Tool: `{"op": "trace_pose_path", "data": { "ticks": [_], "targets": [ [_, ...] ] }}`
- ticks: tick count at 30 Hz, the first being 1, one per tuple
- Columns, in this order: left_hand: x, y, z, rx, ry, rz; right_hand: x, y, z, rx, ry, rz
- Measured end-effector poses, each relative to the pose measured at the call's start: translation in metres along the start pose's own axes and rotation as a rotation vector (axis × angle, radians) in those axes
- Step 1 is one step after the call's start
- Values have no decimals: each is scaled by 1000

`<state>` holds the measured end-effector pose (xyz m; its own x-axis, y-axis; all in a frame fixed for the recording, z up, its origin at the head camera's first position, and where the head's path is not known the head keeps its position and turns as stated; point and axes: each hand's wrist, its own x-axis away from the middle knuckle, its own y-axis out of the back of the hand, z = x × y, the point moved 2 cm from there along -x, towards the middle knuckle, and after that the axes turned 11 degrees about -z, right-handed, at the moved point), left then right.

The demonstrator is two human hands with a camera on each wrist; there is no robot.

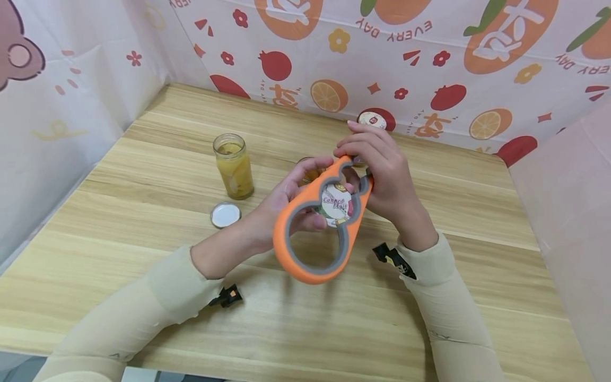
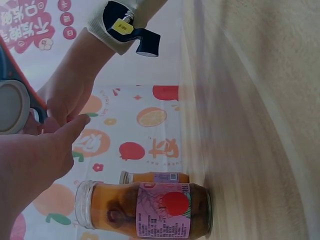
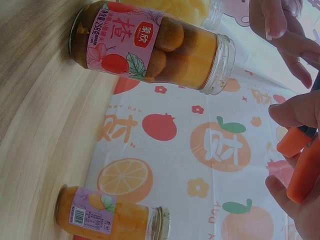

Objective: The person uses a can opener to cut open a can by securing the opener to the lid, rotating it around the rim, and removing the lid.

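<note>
The narrow end of an orange opener [image 1: 280, 241] is gripped by the right hand [image 1: 389, 178], whose fingers are clamped over its edge. The opener's left side is met by the left hand [image 1: 272, 212], which is partly hidden; whether it is clamped on anything cannot be told. The opener is held tilted above the wooden table [image 1: 496, 239], and through its middle loop a printed lid [image 1: 336, 201] is seen. Left of the opener, an uncapped jar of yellow fruit [image 1: 235, 172] is placed, a white lid [image 1: 225, 215] near it. Beyond the opener, an uncapped jar of dark fruit [image 3: 170, 45] and a smaller-looking jar [image 3: 95, 212] are partly screened. Farthest from the opener, a fruit-patterned curtain [image 1: 310, 63] is hung.
</note>
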<state>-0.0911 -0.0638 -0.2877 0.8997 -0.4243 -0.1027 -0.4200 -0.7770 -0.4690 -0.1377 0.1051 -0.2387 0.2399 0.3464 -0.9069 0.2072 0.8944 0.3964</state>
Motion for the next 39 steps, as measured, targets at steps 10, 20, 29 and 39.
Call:
{"op": "trace_pose_path", "data": {
  "ticks": [10, 20, 29, 39],
  "targets": [
    [2, -5, -4, 7, -1, 16, 5, -3, -6, 14, 37, -4],
    [3, -5, -4, -1, 19, -9, 15, -7, -18, 83, 56, -37],
    [4, -2, -2, -42, 17, -31, 14, -5, -19, 133, 62, -54],
    [2, 2, -1, -68, 18, -42, 8, -1, -13, 135, 55, -74]
  ]
}}
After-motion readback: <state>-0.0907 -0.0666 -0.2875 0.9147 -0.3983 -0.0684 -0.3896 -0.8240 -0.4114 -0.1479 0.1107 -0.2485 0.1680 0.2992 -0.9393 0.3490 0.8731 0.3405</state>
